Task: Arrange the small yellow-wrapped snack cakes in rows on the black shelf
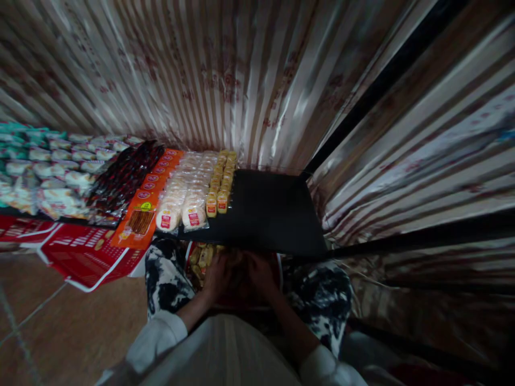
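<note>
Both my hands reach down into a red basket (280, 271) between my knees, just below the shelf's front edge. My left hand (218, 274) is beside small yellow wrapped packets (202, 258) lying in the basket. My right hand (259, 272) is at the basket's right side, in deep shade. The fingers of both hands are too dark to make out, and so is anything they touch. Above them, two rows of small yellow packs (217, 187) stand on the black shelf (269, 214), next to rows of round white packaged cakes (175, 198).
Left along the shelf lie an orange snack packet strip (147, 201), dark red wrapped packets (123, 174) and several white packets (66, 166). Red baskets (84, 249) with white handles stand below. Black metal bars (374, 96) frame the right side, and a striped curtain (257, 69) hangs behind.
</note>
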Demonstrator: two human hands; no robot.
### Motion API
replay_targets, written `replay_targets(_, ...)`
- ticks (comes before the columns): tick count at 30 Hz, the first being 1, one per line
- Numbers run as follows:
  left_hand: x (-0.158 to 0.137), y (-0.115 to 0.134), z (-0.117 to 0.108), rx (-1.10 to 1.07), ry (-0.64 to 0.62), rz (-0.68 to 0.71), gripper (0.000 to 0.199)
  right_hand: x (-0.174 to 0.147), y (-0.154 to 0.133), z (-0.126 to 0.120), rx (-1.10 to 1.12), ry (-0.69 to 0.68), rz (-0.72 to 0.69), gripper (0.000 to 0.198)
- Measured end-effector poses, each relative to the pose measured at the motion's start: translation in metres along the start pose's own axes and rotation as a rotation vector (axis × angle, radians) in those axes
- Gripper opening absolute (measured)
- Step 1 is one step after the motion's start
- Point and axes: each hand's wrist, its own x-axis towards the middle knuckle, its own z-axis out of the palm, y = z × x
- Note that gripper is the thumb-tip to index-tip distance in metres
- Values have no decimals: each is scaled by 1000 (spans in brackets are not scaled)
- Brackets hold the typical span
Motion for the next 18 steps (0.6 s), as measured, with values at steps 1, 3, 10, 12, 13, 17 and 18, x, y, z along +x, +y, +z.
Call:
replay_targets(1,-2,2,-5,-16,8,13,41,0,-4,-2,9,-7,-5,39)
replay_targets(3,-6,6,-15,-42,26,36,41,0,-12,-5,24,-30,-21,38)
replay_targets(10,-4,18,-41,-101,23,99,36,-5,-27,-18,62,-118,-94,48)
replay_targets(12,0,22,-48,-119,-8,91,34,-7,-31,-22,71,-129,-139,48)
replay_targets(13,3,25,-51,-123,-19,83,32,-8,-33,-24,76,-129,-157,46)
replay_targets(17,15,34,-63,-169,-72,64,20,-7,-40,-32,106,-108,-160,32)
replay_targets(18,18,35,-66,-206,-93,54,19,-6,-41,-34,115,-95,-145,29)
